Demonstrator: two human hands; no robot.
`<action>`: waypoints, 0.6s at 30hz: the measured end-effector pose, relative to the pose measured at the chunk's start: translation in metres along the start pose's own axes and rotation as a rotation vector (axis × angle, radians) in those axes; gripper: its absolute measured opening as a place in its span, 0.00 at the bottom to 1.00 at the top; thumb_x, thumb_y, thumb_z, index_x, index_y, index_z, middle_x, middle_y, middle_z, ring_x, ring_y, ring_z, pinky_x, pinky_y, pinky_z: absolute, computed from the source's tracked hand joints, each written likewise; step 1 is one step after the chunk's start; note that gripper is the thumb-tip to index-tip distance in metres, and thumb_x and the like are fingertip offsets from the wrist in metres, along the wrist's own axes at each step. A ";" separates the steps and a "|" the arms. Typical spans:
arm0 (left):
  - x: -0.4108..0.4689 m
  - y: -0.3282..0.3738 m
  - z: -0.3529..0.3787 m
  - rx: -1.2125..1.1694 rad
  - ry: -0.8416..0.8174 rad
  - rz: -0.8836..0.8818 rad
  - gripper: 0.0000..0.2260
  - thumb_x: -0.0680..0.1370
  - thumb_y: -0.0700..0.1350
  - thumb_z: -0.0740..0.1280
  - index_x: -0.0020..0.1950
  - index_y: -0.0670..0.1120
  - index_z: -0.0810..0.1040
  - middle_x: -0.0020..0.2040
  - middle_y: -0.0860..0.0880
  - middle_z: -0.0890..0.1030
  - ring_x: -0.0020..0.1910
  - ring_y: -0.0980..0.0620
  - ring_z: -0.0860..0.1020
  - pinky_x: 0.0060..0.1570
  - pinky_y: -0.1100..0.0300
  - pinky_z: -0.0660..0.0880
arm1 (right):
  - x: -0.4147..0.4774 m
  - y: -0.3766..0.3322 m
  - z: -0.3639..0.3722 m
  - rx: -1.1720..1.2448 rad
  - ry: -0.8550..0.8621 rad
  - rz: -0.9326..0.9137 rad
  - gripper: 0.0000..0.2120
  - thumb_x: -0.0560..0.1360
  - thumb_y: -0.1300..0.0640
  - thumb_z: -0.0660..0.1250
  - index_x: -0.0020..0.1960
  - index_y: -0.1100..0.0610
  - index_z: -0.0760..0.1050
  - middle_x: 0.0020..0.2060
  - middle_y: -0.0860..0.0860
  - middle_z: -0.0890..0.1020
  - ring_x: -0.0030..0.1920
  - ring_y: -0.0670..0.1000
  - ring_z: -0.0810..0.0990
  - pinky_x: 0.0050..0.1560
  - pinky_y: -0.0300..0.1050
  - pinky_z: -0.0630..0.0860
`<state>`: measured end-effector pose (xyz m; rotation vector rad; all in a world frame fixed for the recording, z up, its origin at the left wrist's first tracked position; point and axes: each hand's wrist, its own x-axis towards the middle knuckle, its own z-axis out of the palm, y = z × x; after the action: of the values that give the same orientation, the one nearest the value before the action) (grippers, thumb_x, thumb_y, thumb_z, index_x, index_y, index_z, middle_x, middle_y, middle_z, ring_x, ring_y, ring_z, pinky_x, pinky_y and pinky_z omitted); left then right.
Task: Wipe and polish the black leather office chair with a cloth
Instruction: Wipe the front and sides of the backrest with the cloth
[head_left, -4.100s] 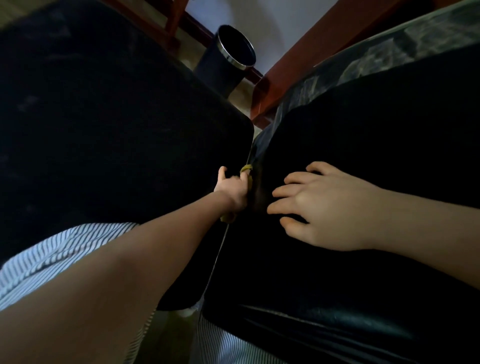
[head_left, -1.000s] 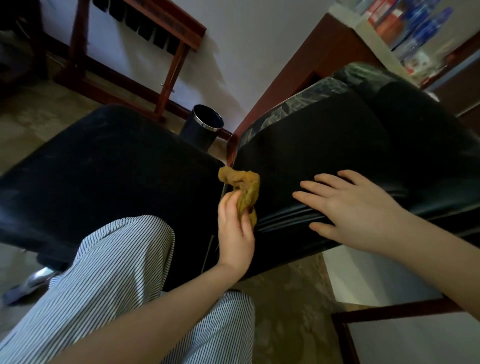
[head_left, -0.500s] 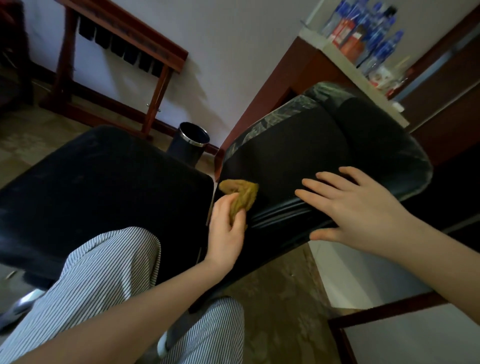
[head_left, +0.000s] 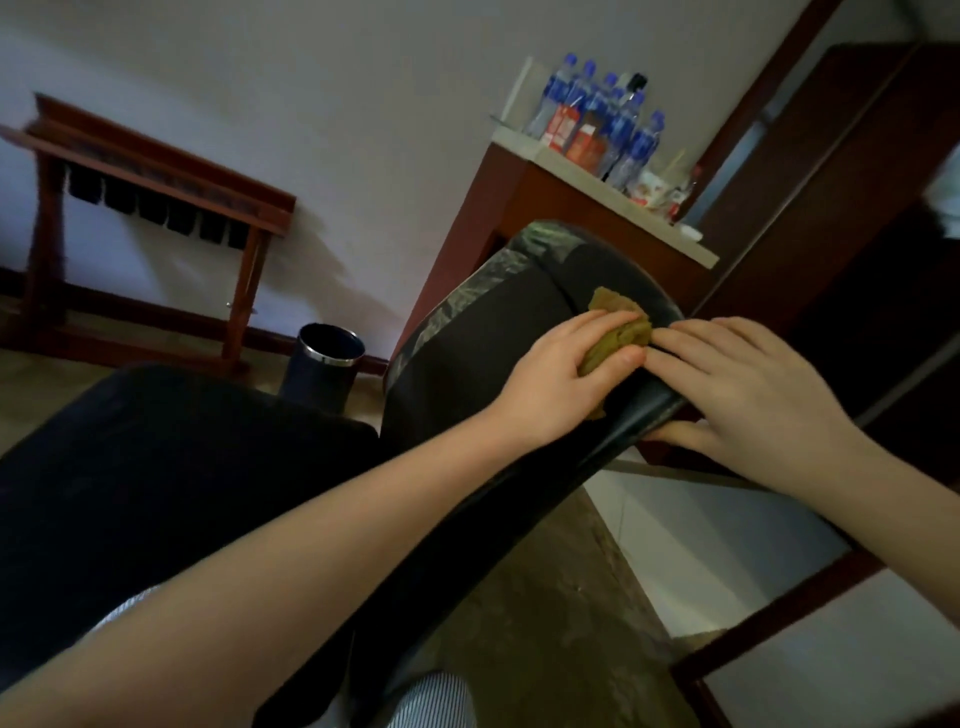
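The black leather office chair fills the middle of the head view: its seat (head_left: 171, 467) lies at the lower left, its backrest (head_left: 483, 353) rises toward the centre right. My left hand (head_left: 561, 374) grips a bunched yellow-brown cloth (head_left: 621, 332) and presses it against the upper part of the backrest. My right hand (head_left: 737, 384) lies with straight fingers on the backrest's right edge, fingertips touching the cloth, thumb under the rim.
A black waste bin (head_left: 324, 364) with a metal rim stands on the floor behind the seat. A wooden cabinet (head_left: 545, 218) with several blue water bottles (head_left: 613, 114) is behind the backrest. A wooden rack (head_left: 156, 197) stands against the wall at left.
My left hand has carried the cloth from the gap between seat and backrest up to the top of the backrest. The camera has tilted upward.
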<state>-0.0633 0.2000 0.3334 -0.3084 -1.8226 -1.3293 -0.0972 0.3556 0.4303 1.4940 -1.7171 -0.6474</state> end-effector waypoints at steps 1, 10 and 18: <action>0.006 -0.002 -0.002 0.013 -0.026 0.004 0.16 0.80 0.46 0.63 0.67 0.44 0.72 0.67 0.48 0.72 0.67 0.59 0.66 0.68 0.64 0.60 | -0.001 0.003 0.004 0.009 0.025 0.000 0.28 0.65 0.45 0.70 0.56 0.64 0.78 0.53 0.60 0.81 0.53 0.61 0.81 0.54 0.57 0.76; 0.085 -0.041 0.001 0.162 -0.023 -0.177 0.13 0.79 0.51 0.63 0.61 0.48 0.74 0.54 0.49 0.80 0.55 0.51 0.77 0.52 0.59 0.71 | -0.006 0.000 0.029 0.079 0.208 0.060 0.20 0.68 0.53 0.73 0.57 0.61 0.80 0.54 0.57 0.82 0.54 0.60 0.80 0.54 0.54 0.76; 0.134 -0.064 0.015 0.198 0.051 -0.291 0.15 0.76 0.60 0.58 0.46 0.51 0.75 0.49 0.43 0.79 0.51 0.43 0.77 0.48 0.53 0.70 | -0.009 -0.006 0.035 0.134 0.189 0.155 0.26 0.60 0.59 0.80 0.57 0.59 0.79 0.55 0.55 0.81 0.58 0.58 0.79 0.60 0.48 0.68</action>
<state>-0.1930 0.1513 0.3887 0.0995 -1.9915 -1.3205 -0.1217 0.3597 0.4028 1.4454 -1.7351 -0.3047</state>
